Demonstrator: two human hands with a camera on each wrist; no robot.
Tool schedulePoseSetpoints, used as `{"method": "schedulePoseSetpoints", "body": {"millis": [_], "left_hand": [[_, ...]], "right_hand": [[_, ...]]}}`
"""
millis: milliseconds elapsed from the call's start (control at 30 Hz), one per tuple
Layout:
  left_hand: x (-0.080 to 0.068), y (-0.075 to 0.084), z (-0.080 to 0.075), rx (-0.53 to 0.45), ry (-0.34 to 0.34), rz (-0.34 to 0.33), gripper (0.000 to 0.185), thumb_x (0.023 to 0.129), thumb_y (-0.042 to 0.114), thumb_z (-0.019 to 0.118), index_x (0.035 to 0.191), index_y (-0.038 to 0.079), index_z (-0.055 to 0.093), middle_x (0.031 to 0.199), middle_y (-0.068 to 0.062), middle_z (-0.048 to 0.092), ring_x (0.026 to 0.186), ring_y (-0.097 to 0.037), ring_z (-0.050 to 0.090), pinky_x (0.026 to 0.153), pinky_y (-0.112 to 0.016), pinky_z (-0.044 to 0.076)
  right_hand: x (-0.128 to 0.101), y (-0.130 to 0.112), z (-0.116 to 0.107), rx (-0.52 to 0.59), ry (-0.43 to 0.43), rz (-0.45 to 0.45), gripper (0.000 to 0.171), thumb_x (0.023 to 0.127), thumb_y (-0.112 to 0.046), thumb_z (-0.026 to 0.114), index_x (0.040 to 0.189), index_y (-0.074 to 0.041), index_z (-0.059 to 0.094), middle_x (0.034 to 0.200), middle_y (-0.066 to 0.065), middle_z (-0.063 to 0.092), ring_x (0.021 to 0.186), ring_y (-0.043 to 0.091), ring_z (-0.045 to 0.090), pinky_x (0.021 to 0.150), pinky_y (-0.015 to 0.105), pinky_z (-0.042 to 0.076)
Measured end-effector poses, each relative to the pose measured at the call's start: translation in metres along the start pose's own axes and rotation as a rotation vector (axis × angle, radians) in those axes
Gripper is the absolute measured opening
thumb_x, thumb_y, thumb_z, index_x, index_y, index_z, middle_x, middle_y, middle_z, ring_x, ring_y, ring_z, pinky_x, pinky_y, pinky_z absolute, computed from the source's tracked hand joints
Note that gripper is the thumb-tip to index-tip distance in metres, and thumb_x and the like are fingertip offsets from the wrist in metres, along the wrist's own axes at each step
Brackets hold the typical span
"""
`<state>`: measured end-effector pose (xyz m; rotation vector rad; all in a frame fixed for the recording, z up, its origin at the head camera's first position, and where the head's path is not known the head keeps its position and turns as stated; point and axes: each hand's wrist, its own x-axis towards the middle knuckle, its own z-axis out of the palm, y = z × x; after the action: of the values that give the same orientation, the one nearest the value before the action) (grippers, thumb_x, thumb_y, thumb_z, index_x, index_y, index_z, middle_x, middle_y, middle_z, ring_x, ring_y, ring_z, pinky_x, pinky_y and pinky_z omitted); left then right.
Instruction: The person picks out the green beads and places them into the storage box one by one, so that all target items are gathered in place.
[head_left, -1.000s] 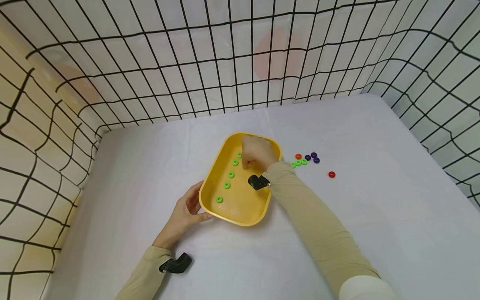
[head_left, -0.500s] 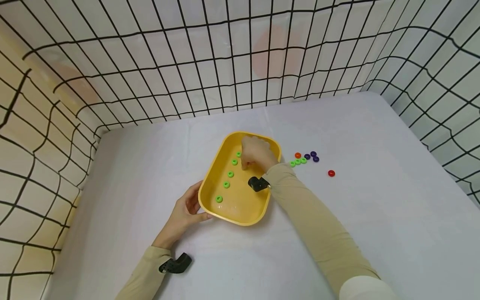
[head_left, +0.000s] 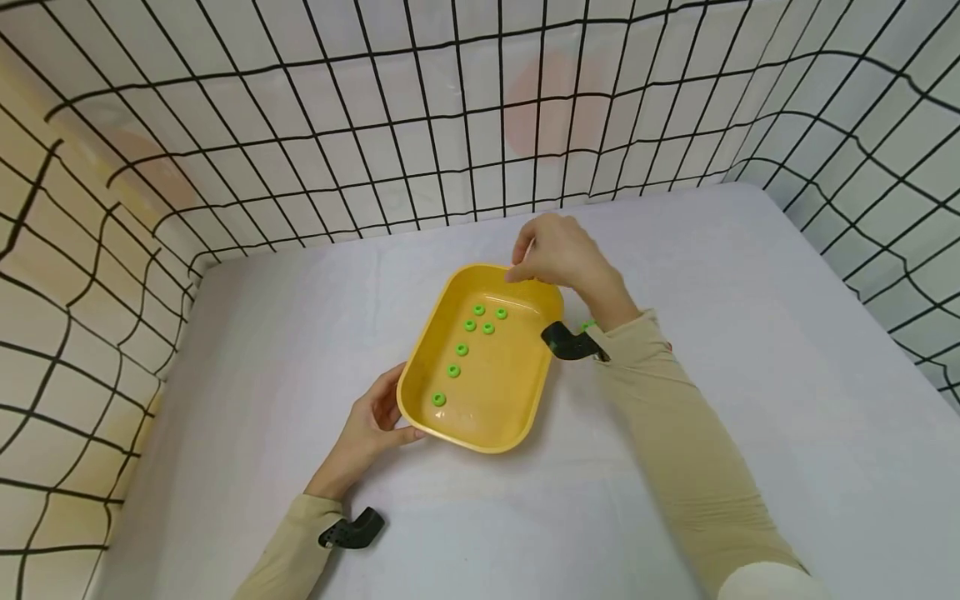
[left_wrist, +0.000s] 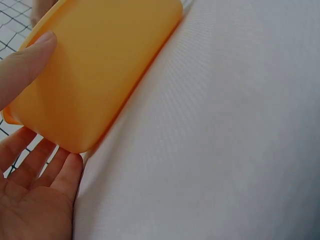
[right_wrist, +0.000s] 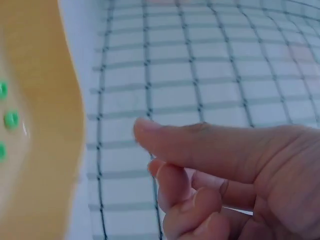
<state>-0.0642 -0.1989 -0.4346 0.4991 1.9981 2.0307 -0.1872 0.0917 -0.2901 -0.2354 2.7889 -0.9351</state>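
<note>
A yellow tray (head_left: 528, 417) stands on the white tabletop with several small green rings (head_left: 462, 349) on its floor. At its near left corner my left hand (head_left: 372, 421) holds the outer wall, thumb on one side and fingers on the other, as the left wrist view shows. Above the tray's far right edge hovers my right hand (head_left: 558, 250). In the right wrist view its fingers are loosely curled, the thumb lies apart from the fingertips, and nothing is seen between them. A green ring outside the tray (head_left: 588, 326) peeks past my right sleeve, which hides other loose rings.
Black wire mesh (head_left: 465, 142) rises behind the table and along both sides. A black wrist camera (head_left: 352, 529) sits on the left cuff, and another black wrist camera (head_left: 570, 342) sits on the right cuff beside the tray's right wall.
My right hand has lifted out of the tray, away and to the right, uncovering two green rings. Its sleeve now covers the loose rings at the right. The left hand stays put.
</note>
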Motion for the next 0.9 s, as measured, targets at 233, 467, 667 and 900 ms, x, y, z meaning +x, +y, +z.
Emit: {"method": "schedulePoseSetpoints", "body": {"millis": [233,467,667,900], "left_hand": [[0.001,0.003,0.001,0.005,0.008,-0.022,0.088,0.068,-0.005,0.077,0.142,0.008,0.030,0.143,-0.012,0.033,0.130,-0.028,0.035,0.103,-0.024,0.035],[-0.003,0.002,0.001,0.020,0.019,-0.037,0.087,0.069,-0.002,0.077,0.141,0.009,0.031,0.144,-0.011,0.034,0.129,-0.027,0.036,0.103,-0.023,0.036],[-0.008,-0.001,0.001,0.015,0.018,-0.038,0.087,0.069,-0.004,0.076,0.141,0.008,0.031,0.144,-0.013,0.033,0.129,-0.028,0.036,0.103,-0.023,0.036],[-0.004,0.001,0.002,0.030,0.016,-0.020,0.085,0.070,-0.003,0.076,0.141,0.008,0.031,0.144,-0.012,0.033,0.130,-0.028,0.035,0.103,-0.022,0.035]], "right_hand": [[-0.033,0.081,-0.001,0.211,0.128,0.013,0.024,0.081,-0.028,0.069,0.092,-0.008,0.062,0.070,0.010,0.060,0.052,0.020,0.052,0.045,0.026,0.044],[-0.041,0.144,0.037,0.265,0.126,-0.015,0.022,0.083,-0.025,0.068,0.094,-0.008,0.062,0.068,0.016,0.061,0.044,0.015,0.047,0.042,0.024,0.039],[-0.046,0.156,0.057,0.260,0.123,-0.041,0.028,0.081,-0.022,0.070,0.104,-0.007,0.063,0.060,0.008,0.058,0.042,0.015,0.045,0.045,0.024,0.038],[-0.047,0.157,0.063,0.256,0.137,-0.073,0.031,0.081,-0.018,0.069,0.109,-0.006,0.064,0.055,0.004,0.055,0.040,0.014,0.047,0.041,0.024,0.040]]}}
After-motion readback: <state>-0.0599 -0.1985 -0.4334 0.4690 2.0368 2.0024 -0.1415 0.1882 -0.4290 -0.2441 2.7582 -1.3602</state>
